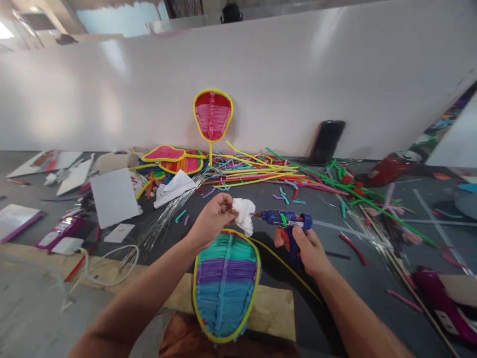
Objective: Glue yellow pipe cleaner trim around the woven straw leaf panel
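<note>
My left hand pinches a crumpled white tissue and holds it against the nozzle tip of a blue glue gun. My right hand grips the gun's handle, nozzle pointing left. Just below both hands lies a leaf-shaped fan of teal and purple strips with a yellow rim, resting on a piece of brown cardboard. A yellow strand runs from the fan's upper edge toward the lower right.
A red-pink fan leans on the white wall. Coloured pipe cleaners litter the grey table behind. A dark phone, a red can, white paper sheets and purple packets lie around.
</note>
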### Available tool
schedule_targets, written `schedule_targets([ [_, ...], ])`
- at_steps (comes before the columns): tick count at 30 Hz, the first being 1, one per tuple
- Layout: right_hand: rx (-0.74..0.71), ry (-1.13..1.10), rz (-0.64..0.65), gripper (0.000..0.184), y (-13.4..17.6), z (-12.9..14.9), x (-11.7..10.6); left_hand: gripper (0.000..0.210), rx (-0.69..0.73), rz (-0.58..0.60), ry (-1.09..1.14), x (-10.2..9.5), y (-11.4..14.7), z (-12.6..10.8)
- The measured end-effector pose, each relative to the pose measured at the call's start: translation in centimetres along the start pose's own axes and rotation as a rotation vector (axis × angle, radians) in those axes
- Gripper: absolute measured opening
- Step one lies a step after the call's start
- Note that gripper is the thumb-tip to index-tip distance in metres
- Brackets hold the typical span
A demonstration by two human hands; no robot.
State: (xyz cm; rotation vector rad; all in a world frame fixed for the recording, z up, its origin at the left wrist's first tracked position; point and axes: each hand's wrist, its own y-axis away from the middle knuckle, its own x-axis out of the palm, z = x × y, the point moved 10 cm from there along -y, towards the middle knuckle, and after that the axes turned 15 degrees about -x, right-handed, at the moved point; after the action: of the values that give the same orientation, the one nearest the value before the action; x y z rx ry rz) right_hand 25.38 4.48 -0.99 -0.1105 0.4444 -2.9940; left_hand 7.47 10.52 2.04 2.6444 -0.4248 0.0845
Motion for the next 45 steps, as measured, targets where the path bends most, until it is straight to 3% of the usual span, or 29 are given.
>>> schedule_targets([
  [6,0.003,0.027,-0.025,0.05,-0.2,0.6,-0.2,0.037,-0.019,0.104,-0.002,1.8,-0.2,0.2],
  [14,-0.106,0.05,-0.033,0.042,-0.4,2.0,0.6,0.019,-0.092,0.071,-0.143,2.5,-0.3,0.6],
  [20,-0.237,0.265,-0.087,0.033,0.2,2.8,-0.3,0.032,-0.153,0.134,0.102,3.5,-0.5,1.8],
  [28,-0.277,0.296,-0.03,0.028,0.5,3.6,0.6,0.032,-0.166,0.066,0.277,3.2,-0.3,3.1],
  [34,-0.257,0.335,-0.037,0.033,0.8,2.4,0.4,0.019,0.104,-0.1,-0.027,2.0,-0.2,0.5],
  [41,-0.317,0.311,-0.074,0.032,0.7,3.3,0.3,0.023,0.01,-0.038,0.124,3.0,-1.0,1.3],
  [43,-0.33,0.303,-0.1,0.031,0.7,3.6,0.0,0.021,0.119,-0.132,0.09,1.5,-0.9,0.0],
  [45,-0.334,0.273,-0.136,0.028,0.7,3.6,-0.3,0.019,0.312,-0.323,0.003,-1.2,-0.2,-2.2],
])
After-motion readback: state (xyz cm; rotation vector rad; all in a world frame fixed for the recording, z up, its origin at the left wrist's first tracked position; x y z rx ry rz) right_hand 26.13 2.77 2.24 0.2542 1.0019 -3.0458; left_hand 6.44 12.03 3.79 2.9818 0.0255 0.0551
